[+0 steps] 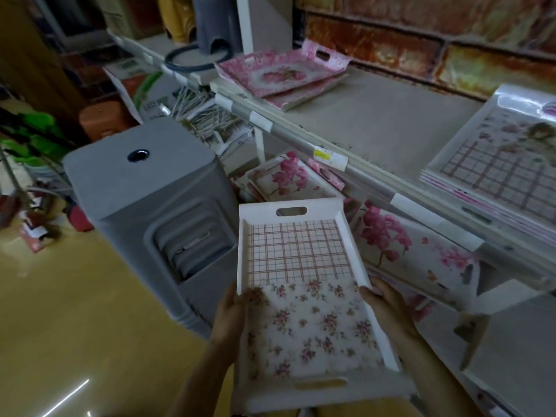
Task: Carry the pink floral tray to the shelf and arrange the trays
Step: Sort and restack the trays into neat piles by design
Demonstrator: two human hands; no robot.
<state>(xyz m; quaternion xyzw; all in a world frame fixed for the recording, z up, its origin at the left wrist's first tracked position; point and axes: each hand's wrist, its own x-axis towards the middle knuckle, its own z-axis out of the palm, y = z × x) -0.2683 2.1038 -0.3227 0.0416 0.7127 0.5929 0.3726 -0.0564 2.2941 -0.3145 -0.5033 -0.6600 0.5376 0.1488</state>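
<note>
Yellow glossy floor (75,326) underfoot, shop aisle. Your left grip (230,320) clamps the pink floral tray (301,257) by its left rim, thumb hooked over onto the flowered base. Your right grip (388,308) holds the right rim, fingers curled along the wall. You hold the tray lengthwise in the air, in front of the shelf (376,121). Grey plastic bin (144,200) just left of it. Beyond, orchid-print trays (400,245) on the lower level. Upper shelf: wrapped check-pattern stack (493,158) at right, two pink trays (279,72) stacked far back by the brick-pattern wall (421,40).
</note>
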